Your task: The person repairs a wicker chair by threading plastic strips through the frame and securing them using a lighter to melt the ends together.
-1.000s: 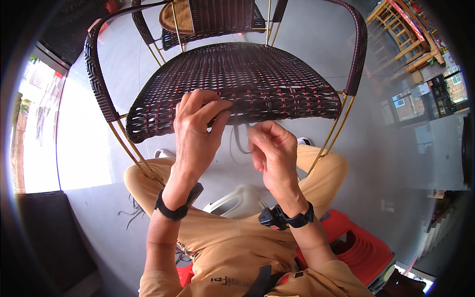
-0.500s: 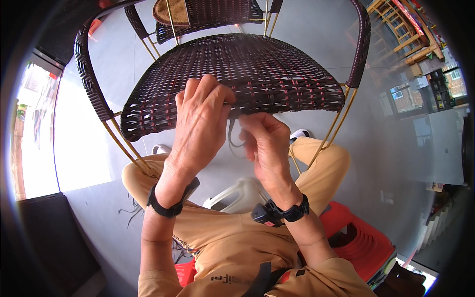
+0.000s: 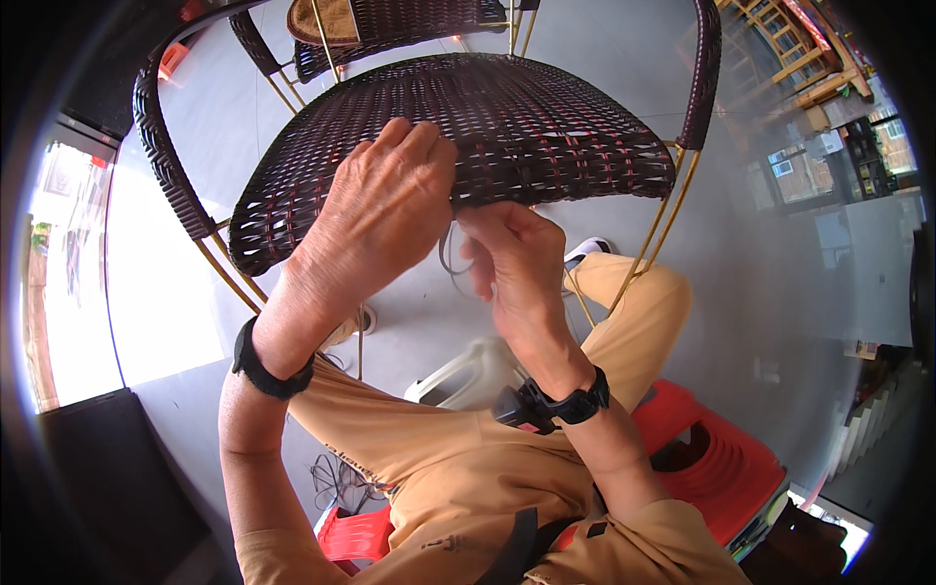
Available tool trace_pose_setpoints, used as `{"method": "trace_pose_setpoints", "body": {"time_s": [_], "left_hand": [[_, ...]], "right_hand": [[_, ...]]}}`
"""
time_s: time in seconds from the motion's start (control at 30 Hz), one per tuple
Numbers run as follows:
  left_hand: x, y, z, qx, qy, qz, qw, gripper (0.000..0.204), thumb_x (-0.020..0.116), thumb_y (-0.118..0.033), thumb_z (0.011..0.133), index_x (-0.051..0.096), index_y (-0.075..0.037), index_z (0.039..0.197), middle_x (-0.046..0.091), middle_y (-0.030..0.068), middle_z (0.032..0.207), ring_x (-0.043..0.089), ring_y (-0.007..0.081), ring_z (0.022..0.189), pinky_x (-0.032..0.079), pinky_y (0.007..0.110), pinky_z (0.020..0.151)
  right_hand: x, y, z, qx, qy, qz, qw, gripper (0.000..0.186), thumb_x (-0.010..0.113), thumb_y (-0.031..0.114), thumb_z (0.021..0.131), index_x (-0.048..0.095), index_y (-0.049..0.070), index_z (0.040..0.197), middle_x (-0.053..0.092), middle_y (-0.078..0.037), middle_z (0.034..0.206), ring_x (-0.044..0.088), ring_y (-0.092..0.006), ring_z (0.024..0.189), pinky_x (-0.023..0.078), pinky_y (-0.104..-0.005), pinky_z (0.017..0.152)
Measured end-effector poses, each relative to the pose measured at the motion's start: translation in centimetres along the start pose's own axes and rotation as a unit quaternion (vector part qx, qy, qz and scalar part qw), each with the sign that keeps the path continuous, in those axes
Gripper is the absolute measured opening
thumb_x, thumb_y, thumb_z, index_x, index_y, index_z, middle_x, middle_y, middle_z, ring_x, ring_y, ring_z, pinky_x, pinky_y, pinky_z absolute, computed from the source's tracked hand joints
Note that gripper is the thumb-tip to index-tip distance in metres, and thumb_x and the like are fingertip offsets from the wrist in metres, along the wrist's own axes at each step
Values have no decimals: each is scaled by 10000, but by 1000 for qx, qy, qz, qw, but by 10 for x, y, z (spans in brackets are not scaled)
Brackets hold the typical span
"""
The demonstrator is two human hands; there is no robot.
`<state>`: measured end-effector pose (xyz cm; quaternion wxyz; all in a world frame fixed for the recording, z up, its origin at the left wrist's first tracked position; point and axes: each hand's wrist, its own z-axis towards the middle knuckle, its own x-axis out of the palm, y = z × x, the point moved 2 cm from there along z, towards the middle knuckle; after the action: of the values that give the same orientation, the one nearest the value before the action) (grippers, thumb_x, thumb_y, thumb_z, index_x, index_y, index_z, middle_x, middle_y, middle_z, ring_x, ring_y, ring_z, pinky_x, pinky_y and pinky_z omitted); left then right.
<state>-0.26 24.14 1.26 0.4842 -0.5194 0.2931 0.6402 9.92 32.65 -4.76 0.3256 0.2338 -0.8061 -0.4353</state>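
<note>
In front of me is a chair with a dark brown woven seat (image 3: 546,117) and thin gold-coloured metal legs. My left hand (image 3: 385,200) lies over the front edge of the weave, its fingers curled; their tips and whatever they grip are hidden behind the hand. Just below that edge and close beside it, my right hand (image 3: 517,253) is closed, thumb and fingers pinching a narrow dark weaving strip (image 3: 445,255). A loop of the strip hangs between the two hands. Black bands circle both wrists.
Behind stands a second woven chair (image 3: 409,39) with a brown round item on it. Below my hands a pale plastic container (image 3: 473,375) sits between my legs. A red stool (image 3: 707,458) is at my right, and tangled dark strips (image 3: 341,483) lie at lower left.
My left hand has turned, its wrist and forearm swinging out to the left. The right hand has shifted slightly up and left. The view has moved a little, so the chair sits higher.
</note>
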Motion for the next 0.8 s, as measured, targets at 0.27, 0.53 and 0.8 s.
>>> {"method": "trace_pose_setpoints", "body": {"time_s": [0.27, 0.53, 0.8], "left_hand": [[12, 3, -4, 28, 2, 15, 1000, 191, 581, -16, 720, 437, -12, 846, 437, 115, 795, 479, 264, 779, 404, 374, 714], [17, 5, -8, 26, -35, -16, 999, 194, 566, 25, 760, 414, -25, 870, 404, 118, 798, 455, 270, 758, 399, 386, 720], [19, 6, -10, 3, -27, -15, 1000, 180, 564, 9, 766, 424, -33, 871, 397, 116, 813, 448, 269, 781, 395, 374, 734]], "right_hand": [[-1, 1, 0, -9, -15, 6, 1000, 121, 672, 119, 759, 617, 60, 670, 550, -23, 575, 400, -58, 377, 270, -214, 340], [2, 2, -2, -9, -16, 4, 1000, 123, 666, 108, 758, 612, 60, 659, 557, -30, 580, 397, -59, 374, 283, -213, 340], [5, 2, -2, -27, -12, 8, 1000, 132, 661, 101, 764, 603, 58, 653, 554, -28, 575, 389, -59, 366, 272, -214, 335]]}}
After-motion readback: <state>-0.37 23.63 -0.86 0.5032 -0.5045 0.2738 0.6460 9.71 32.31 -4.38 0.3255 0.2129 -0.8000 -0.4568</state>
